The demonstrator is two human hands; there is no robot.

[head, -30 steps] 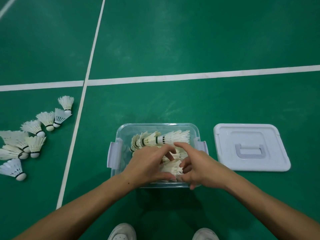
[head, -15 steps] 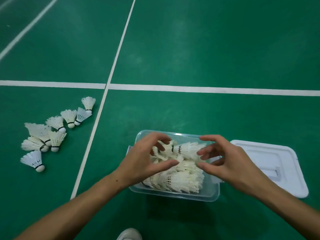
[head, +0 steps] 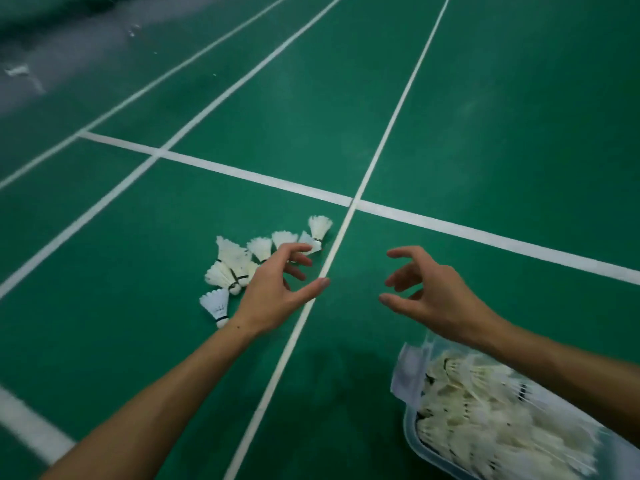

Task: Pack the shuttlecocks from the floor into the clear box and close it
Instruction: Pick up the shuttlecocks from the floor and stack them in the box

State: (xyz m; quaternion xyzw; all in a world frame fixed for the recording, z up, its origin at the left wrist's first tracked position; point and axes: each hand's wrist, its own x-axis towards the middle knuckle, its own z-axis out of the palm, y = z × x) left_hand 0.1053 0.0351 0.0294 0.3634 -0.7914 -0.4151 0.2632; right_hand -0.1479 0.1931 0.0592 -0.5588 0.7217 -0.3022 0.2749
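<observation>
Above the floor (head: 485, 133), both hands, left (head: 273, 292) and right (head: 433, 292), hover empty with fingers loosely spread; shuttlecocks (head: 239, 265) lie left, box (head: 408, 434) near right

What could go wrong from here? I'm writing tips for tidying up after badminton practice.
1. The shuttlecocks on the floor lie overlapping in a tight cluster, so a hasty grab by the left hand might bend feathers.
2. The clear box already looks heaped with shuttlecocks, so more could spill or get crushed under a lid.
3. The right hand hangs empty, its forearm over the box, and might knock it.
</observation>
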